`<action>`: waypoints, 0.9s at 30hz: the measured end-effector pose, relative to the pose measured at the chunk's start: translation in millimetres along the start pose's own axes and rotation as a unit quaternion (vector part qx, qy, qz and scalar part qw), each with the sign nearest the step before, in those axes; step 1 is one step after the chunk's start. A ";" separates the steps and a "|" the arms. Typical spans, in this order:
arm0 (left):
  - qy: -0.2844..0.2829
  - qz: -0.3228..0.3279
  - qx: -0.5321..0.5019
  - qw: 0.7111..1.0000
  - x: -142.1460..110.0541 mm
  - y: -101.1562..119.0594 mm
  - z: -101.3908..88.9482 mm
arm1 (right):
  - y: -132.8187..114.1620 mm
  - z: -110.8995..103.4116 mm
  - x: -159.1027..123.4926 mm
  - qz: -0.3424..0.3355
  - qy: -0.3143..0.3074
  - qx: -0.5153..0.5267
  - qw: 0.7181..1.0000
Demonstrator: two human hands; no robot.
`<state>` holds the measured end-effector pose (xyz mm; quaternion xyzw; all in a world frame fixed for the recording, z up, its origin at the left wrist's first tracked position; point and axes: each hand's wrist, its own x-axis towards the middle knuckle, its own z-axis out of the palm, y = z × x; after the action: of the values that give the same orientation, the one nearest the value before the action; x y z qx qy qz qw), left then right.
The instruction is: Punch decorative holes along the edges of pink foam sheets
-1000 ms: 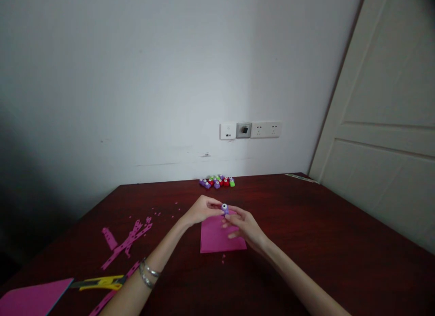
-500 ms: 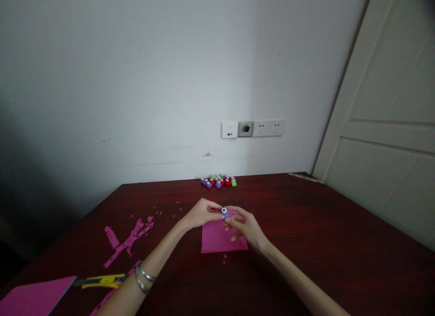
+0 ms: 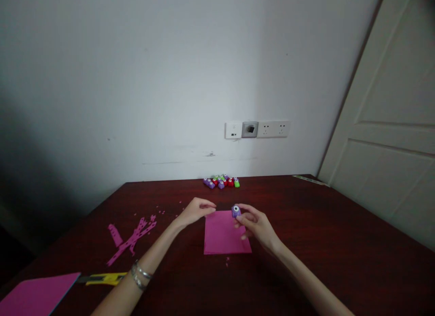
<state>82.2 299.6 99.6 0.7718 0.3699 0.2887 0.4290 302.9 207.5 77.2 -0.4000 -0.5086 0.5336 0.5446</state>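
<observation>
A pink paper square [image 3: 224, 236] lies on the dark red table [image 3: 306, 243] in front of me. My right hand [image 3: 253, 223] pinches a small purple craft punch [image 3: 235, 211] at the paper's far right corner. My left hand [image 3: 197, 210] rests at the paper's far left corner with its fingers curled on the paper's edge. Both forearms reach in from below, and the left wrist wears silver bangles [image 3: 138, 275].
A cluster of small coloured punches [image 3: 221, 182] sits by the wall. Punched pink paper strips [image 3: 131, 236] lie at the left. A yellow utility knife [image 3: 102, 278] and another pink sheet [image 3: 36, 298] lie near the front left edge. A door [image 3: 390, 139] stands at the right.
My right hand has slid the purple punch to the right along the paper's far edge, away from my left hand. The two hands have come apart.
</observation>
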 end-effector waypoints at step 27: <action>-0.109 -0.004 0.318 0.942 -2.9 -21.9 3.9 | 7.2 -11.5 -21.9 0.057 0.063 0.035 0.996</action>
<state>76.5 303.3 78.2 0.8935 0.3963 0.0682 0.2000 314.8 187.8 65.6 -0.4421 -0.4309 0.5549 0.5576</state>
